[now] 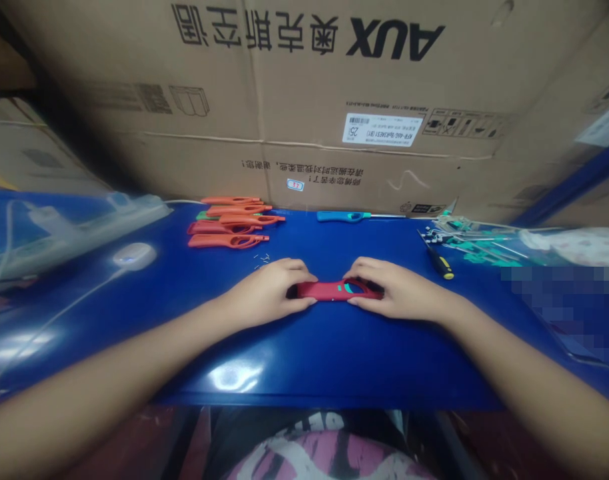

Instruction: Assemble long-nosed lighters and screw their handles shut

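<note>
A red plastic handle shell (329, 291) with a teal trigger piece lies flat on the blue table (309, 347) in the middle of the view. My left hand (270, 288) pinches its left end, fingers curled over the top. My right hand (395, 289) grips its right end, thumb below and fingers above, next to the teal piece. Both hands rest on the table surface.
A pile of orange-red handle shells (232, 223) lies at the back left, a blue lighter-like tool (345, 216) at the back centre. A screwdriver (440, 263) and several metal rods with teal parts (477, 240) sit right. A power strip (59, 230) and white puck (133, 255) sit left. A cardboard box (304, 100) stands behind.
</note>
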`<state>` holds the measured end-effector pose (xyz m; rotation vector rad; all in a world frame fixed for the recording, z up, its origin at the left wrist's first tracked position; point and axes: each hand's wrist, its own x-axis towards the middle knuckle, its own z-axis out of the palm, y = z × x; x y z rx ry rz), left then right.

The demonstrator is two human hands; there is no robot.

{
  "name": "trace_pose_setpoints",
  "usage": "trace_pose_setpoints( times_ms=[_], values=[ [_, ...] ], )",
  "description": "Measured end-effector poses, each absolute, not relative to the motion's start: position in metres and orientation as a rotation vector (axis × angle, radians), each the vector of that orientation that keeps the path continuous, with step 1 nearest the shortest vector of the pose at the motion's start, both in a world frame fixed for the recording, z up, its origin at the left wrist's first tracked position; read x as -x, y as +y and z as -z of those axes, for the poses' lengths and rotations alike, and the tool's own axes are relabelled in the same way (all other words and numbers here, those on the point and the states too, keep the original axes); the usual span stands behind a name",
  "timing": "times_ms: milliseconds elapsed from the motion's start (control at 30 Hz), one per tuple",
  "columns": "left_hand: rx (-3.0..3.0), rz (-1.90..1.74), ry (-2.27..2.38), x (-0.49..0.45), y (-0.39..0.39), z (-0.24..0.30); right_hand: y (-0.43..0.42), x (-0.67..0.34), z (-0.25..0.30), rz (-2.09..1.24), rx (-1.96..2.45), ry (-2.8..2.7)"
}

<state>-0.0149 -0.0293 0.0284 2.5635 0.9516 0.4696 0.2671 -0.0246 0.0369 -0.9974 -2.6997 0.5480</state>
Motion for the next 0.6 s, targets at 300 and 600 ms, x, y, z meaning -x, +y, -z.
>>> trace_pose_setpoints(
  times_ms=[300, 600],
  values=[
    [-2.608, -0.488, 0.963, 0.0146, -0.0306, -0.0307, -0.0270, -0.2689, -0.0417, -0.471, 1.007, -2.719],
    [-2.632, -0.444, 0.956, 0.0146, -0.0305, -0.0272, -0.0255, -0.2686, -0.0408, -0.453, 0.992, -2.746]
  ],
)
